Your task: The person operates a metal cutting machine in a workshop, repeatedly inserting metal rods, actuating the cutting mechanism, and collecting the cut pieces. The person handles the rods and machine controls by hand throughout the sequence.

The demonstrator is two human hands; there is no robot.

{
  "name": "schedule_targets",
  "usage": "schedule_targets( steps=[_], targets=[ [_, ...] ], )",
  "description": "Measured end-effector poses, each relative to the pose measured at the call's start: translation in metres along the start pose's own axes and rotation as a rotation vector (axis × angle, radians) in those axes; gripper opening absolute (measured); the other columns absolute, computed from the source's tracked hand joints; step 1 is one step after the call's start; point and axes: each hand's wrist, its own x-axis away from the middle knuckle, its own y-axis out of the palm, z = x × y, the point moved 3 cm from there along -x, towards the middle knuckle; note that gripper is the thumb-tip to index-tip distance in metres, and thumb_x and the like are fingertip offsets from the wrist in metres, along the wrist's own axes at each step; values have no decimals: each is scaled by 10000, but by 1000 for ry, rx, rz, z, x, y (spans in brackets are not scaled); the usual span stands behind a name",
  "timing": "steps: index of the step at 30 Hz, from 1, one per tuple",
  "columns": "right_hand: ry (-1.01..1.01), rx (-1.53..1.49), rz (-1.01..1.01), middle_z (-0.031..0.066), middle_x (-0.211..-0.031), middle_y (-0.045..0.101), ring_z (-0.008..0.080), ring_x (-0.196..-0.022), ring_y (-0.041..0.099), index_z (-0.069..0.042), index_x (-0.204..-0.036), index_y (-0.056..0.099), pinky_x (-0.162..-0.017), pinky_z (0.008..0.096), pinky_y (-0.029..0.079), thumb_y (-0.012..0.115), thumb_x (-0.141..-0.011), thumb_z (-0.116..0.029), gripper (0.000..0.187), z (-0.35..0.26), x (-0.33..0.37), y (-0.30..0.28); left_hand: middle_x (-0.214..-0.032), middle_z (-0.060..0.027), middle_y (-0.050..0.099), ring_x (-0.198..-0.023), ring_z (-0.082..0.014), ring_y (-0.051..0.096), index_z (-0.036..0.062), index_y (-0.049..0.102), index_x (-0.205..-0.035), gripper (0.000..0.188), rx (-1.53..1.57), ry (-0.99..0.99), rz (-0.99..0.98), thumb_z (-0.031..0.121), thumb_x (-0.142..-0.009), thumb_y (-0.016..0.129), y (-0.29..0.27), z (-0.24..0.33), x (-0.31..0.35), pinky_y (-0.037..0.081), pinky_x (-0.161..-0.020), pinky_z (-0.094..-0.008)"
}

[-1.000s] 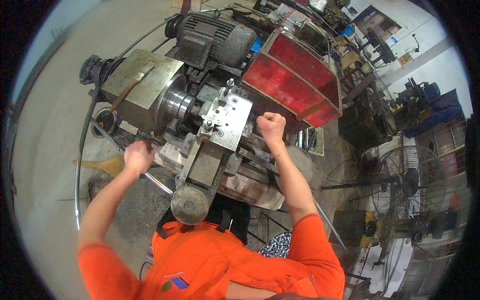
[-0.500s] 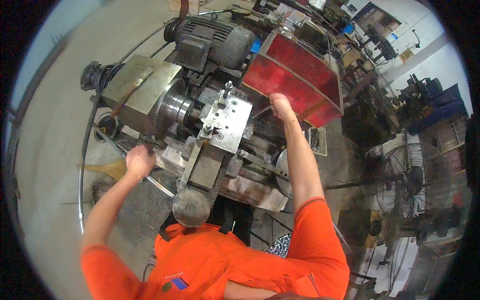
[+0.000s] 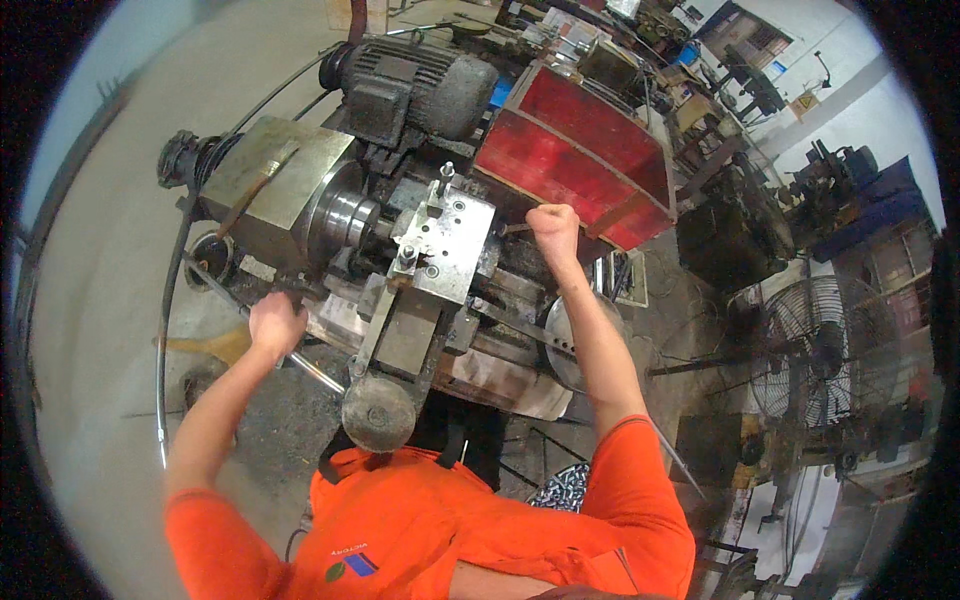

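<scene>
My left hand (image 3: 278, 323) is closed on a long metal rod (image 3: 318, 374), which runs diagonally along the front of the lathe-like machine. My right hand (image 3: 553, 232) is a fist around a thin rod (image 3: 517, 228); its end points left toward the machine, and my fingers hide the rest. Between my hands lies a bright steel tool block (image 3: 452, 240) with bolts standing up from it. Left of the block is a round shiny spindle (image 3: 345, 217) on a boxy metal headstock (image 3: 275, 180). A round metal knob (image 3: 379, 412) sits in front, near my body.
Behind the block is a dirty electric motor (image 3: 415, 90). A red open-topped box (image 3: 575, 160) stands behind my right hand. A caged fan (image 3: 822, 342) is at the right. A container of small metal parts (image 3: 562, 488) shows beside my waist, and a cable (image 3: 168, 300) hangs at the left.
My right hand has turned and moved slightly down and left, and the thin rod lies flatter. My left hand remains on the metal rod. The whole view has shifted a little.
</scene>
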Motion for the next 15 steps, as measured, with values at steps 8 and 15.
schedule_targets(
  steps=[8, 15],
  targets=[
    [-79, 67, 77, 202, -502, 349, 330, -428, 408, 1, -502, 470, -452, 367, 352, 510, -602, -228, 254, -9, 17, 12, -738, -183, 614, -737, -338, 600, 57, 646, -751, 218, 30, 9, 11, 263, -701, 599, 0, 0, -1, 481, -688, -424],
    [-38, 130, 58, 196, -497, 407, 341, -442, 476, -17, -496, 489, -441, 376, 363, 517, -612, -240, 252, -20, 26, 15, -729, -182, 617, -717, -335, 605, 52, 646, -741, 212, 53, -9, -8, 253, -699, 595, -3, 2, 0, 484, -684, -418]
  ],
)
